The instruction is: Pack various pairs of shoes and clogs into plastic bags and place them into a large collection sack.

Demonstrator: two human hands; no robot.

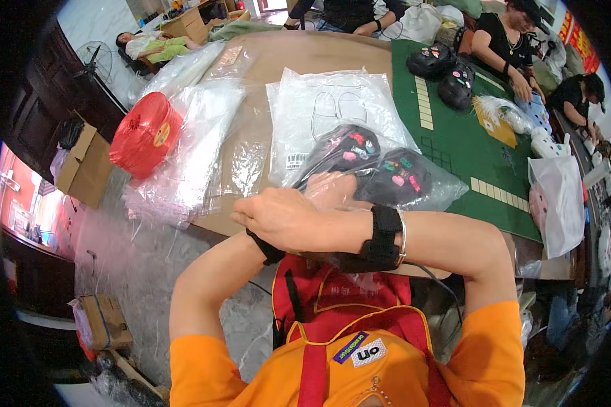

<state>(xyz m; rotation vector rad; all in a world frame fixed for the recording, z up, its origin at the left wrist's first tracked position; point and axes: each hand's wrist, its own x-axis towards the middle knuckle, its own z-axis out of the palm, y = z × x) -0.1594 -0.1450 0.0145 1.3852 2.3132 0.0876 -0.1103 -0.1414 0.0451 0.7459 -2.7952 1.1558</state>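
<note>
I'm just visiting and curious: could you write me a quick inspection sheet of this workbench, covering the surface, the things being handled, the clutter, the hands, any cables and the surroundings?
Surface: brown table with a green mat on its right part.
Job's things: two black clogs with coloured charms inside a clear bag, at the near edge.
Clutter: loose clear bags, red twine spool, two more clogs on the mat.
Hands: arms crossed; right hand is on top of the left hand, which touches the bag's mouth. Both wear black wrist straps.
Cables: a thin dark cable under the right forearm.
Surroundings: cardboard boxes on the floor, other people seated at the far side.
</note>
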